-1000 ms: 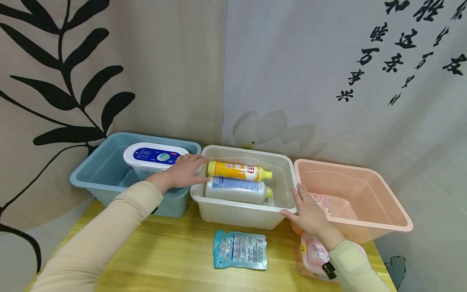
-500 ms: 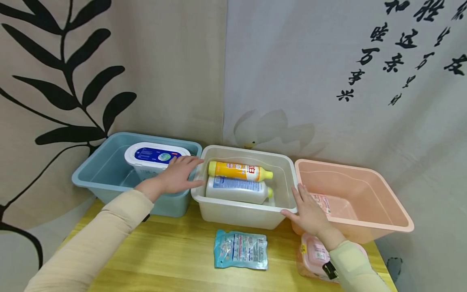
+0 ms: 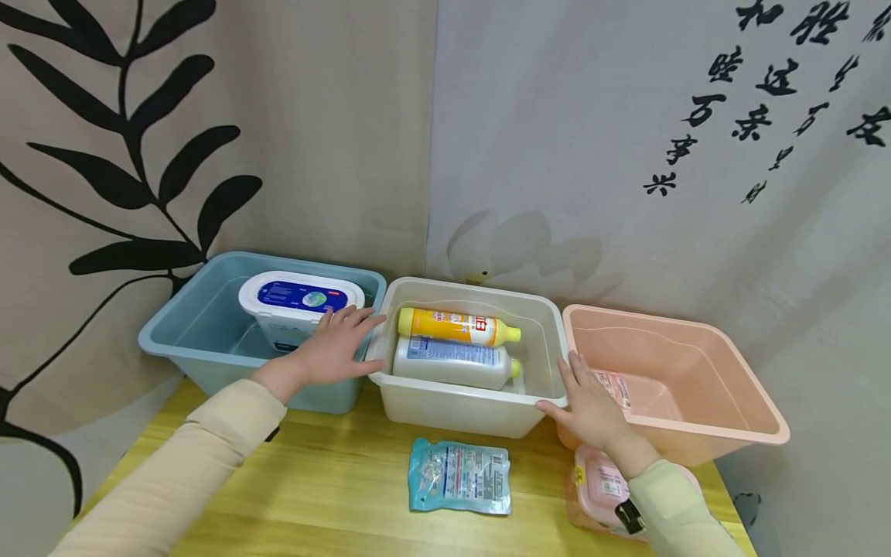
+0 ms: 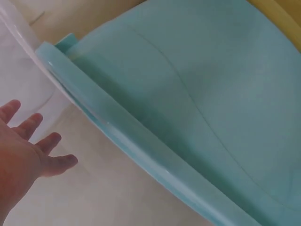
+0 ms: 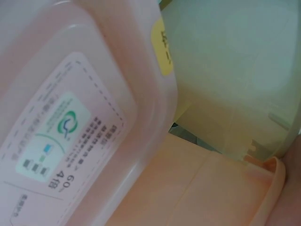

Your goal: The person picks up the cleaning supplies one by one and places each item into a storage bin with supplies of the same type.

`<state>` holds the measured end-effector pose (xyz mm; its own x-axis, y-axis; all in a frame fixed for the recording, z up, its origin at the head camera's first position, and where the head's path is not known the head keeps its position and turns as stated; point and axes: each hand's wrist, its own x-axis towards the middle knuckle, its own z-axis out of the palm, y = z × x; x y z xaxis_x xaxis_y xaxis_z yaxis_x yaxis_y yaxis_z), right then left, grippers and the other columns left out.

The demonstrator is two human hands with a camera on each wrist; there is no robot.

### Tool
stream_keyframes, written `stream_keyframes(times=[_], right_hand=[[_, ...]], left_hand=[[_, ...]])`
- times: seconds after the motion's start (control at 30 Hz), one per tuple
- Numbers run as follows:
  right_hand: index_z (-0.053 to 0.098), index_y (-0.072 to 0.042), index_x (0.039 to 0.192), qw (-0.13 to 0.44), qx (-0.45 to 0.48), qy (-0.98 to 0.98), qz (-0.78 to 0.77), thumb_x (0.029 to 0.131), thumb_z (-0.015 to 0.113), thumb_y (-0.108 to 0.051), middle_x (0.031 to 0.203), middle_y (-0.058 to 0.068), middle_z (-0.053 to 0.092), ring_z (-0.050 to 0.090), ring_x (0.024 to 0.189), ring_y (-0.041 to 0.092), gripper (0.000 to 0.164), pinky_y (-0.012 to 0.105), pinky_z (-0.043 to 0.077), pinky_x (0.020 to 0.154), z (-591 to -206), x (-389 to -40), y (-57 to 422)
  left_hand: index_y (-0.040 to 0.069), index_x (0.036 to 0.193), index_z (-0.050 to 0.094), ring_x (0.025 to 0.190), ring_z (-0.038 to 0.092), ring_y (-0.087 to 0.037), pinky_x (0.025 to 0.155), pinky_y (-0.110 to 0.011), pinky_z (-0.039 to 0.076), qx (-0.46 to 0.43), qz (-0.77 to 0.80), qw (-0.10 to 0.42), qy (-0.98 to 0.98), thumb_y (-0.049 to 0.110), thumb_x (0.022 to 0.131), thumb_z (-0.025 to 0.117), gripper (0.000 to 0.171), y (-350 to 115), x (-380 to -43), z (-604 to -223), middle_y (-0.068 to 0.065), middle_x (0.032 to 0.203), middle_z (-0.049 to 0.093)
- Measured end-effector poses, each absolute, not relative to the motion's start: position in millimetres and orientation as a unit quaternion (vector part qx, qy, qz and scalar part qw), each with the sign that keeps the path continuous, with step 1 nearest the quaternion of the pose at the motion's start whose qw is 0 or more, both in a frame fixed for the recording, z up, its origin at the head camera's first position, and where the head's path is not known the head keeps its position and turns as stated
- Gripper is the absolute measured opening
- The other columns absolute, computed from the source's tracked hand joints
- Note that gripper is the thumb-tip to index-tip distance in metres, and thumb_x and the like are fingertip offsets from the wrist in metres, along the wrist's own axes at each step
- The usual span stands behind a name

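Note:
My left hand (image 3: 323, 352), fingers spread, hovers over the right end of the blue bin (image 3: 182, 329), its thumb and fingertips reaching the near-left rim of the white bin (image 3: 445, 402). In the left wrist view the left hand (image 4: 23, 157) shows beside the blue bin's rim (image 4: 122, 127). At the other end of the white bin, my right hand (image 3: 592, 406) rests with extended fingers where its rim meets the pink bin (image 3: 696, 371). Inside the white bin lie a yellow bottle (image 3: 452, 326) and a white bottle (image 3: 452, 362) with a yellow cap.
A white lidded tub (image 3: 299, 302) stands in the blue bin. On the wooden table (image 3: 313, 480) lies a teal pouch (image 3: 459, 476). A pink-lidded box (image 3: 602, 491) sits under my right forearm, its lid (image 5: 61, 117) large in the right wrist view. A pink-labelled packet (image 3: 612, 387) lies in the pink bin.
My left hand has drawn back left and slightly down, away from the bottles, uncovering more of the white tub. The right hand stays in place at the rims.

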<state>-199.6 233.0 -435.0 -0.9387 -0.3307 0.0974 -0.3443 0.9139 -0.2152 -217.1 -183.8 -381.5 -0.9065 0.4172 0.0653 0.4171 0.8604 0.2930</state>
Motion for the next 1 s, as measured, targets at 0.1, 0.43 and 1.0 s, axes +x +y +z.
stream_keyframes(times=[0.1,0.43,1.0], right_hand=[[0.026,0.003,0.145,0.032,0.172,-0.978,0.116,0.086,0.055,-0.054,0.152,0.029,0.017,0.017,0.14,0.046,0.087,0.06,0.028,0.107,-434,-199,232],[0.026,0.003,0.145,0.028,0.171,-0.978,0.115,0.086,0.056,-0.054,0.152,0.028,0.017,0.017,0.14,0.045,0.087,0.06,0.029,0.107,-433,-199,232],[0.027,0.003,0.145,0.033,0.171,-0.978,0.118,0.087,0.055,-0.054,0.152,0.028,0.017,0.018,0.139,0.046,0.086,0.06,0.029,0.106,-434,-198,231]], left_hand=[[0.01,0.144,0.036,0.137,0.022,-0.047,0.106,-0.071,0.012,0.218,0.153,-0.001,0.964,0.049,0.085,0.061,0.075,-183,-216,-383,-0.02,0.149,0.032],[0.008,0.143,0.037,0.136,0.025,-0.047,0.108,-0.068,0.013,0.242,0.147,-0.021,0.959,0.049,0.084,0.062,0.076,-178,-208,-386,-0.019,0.148,0.034],[0.011,0.143,0.037,0.135,0.027,-0.045,0.107,-0.069,0.013,0.283,0.152,-0.029,0.947,0.048,0.082,0.065,0.077,-169,-194,-391,-0.018,0.147,0.035]])
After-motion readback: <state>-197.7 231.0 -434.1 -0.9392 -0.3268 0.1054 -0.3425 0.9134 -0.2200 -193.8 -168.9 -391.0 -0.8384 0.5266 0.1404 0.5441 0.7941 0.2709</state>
